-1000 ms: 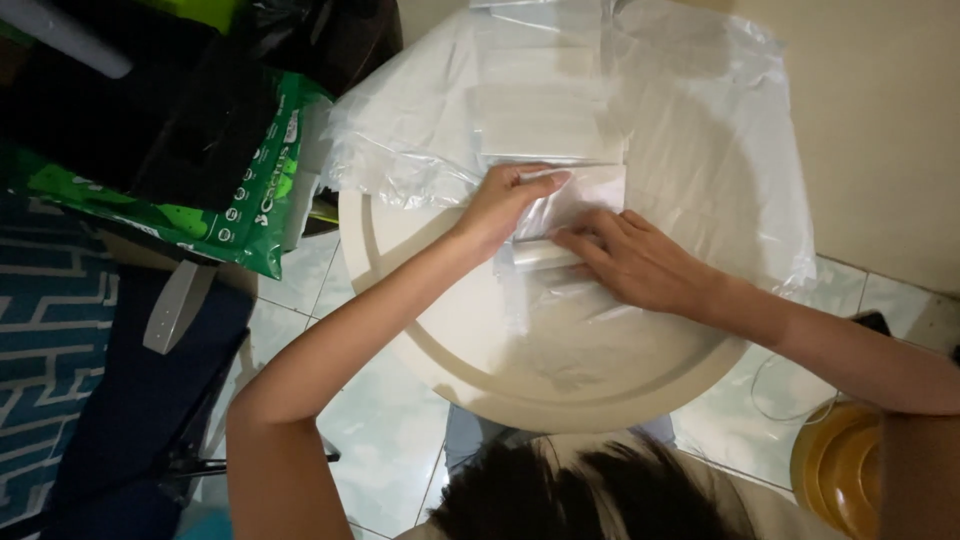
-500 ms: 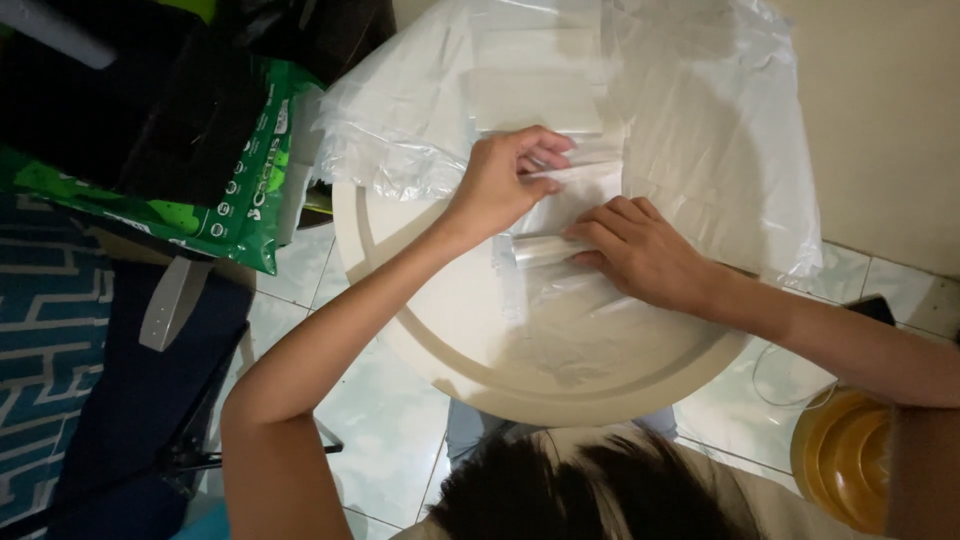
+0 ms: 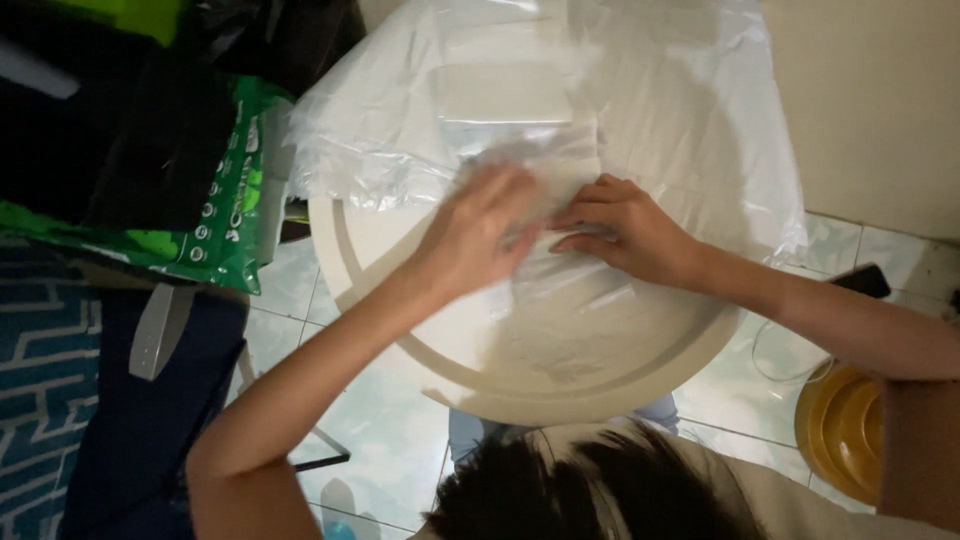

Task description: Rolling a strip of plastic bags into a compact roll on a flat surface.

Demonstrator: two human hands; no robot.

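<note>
Head view: both hands press a small clear plastic bag (image 3: pixel 560 230) at the middle of the round worktop (image 3: pixel 400 330) — left hand (image 3: pixel 478 232) blurred, its grip impossible to read; right hand (image 3: pixel 628 232) flat, fingers half curled on it. The slick film might slide or crease under uneven pressure.

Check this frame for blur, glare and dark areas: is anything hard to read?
Head view: the left hand is smeared by motion blur, its fingers indistinct; the right hand is sharper. The clear plastic sheet shows soft glare and washes into the pale round table. The upper-left corner is dim, so the black bag loses detail beside the green package.
</note>
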